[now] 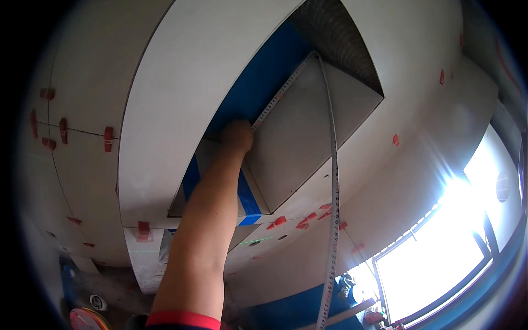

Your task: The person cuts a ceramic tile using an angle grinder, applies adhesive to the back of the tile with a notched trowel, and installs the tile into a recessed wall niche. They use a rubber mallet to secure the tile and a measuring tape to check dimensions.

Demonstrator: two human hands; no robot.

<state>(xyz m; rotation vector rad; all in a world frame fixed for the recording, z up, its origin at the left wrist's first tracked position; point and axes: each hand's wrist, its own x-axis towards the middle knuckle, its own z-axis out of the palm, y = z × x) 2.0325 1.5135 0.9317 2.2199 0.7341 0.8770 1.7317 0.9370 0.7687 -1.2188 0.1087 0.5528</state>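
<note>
My left hand [238, 135] reaches up into a recessed niche in a light tiled wall, its fingers closed on one end of a white measuring tape [283, 91]. From the hand the tape runs along the edge between a blue surface [264, 71] and a light panel [308, 121] inside the niche. At the far corner it folds over and hangs in a long strip down past the lower edge of the picture. The fingers are partly in shadow. My right hand is out of view, and so is the tape's other end.
Red tile-levelling clips [108, 139] sit in the wall joints on both sides. Blue masking tape [249, 204] crosses the niche's lower lip. A bright window [434, 269] is at the lower right. A round, colourful-rimmed object [85, 319] lies at the lower left.
</note>
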